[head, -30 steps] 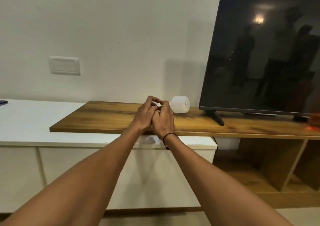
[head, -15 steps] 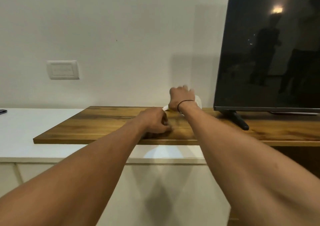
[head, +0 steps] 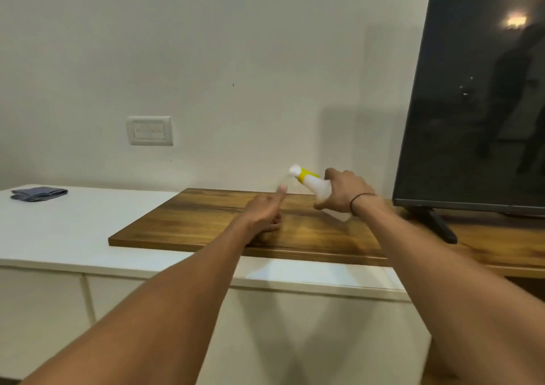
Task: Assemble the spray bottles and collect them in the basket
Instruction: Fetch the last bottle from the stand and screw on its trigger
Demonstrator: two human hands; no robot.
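A white spray bottle (head: 317,188) with a yellow collar and a white tip is lifted off the wooden top (head: 206,222). It tilts with its neck pointing up and to the left, and it is blurred. My right hand (head: 343,191) grips its body from above. My left hand (head: 265,212) rests on the wooden top just left of the bottle, thumb raised, fingers curled under the palm. Nothing shows inside those fingers. No basket is in view.
A large dark television (head: 477,95) stands on its foot (head: 436,225) at the right, close to my right hand. A white cabinet top (head: 73,225) runs left, with a folded grey cloth (head: 38,193) at its far end. A wall switch plate (head: 149,131) is behind.
My hands parted. The right hand reached back to the lying bottle, took hold of it and lifted it to a tilt. The left hand dropped onto the wooden top.
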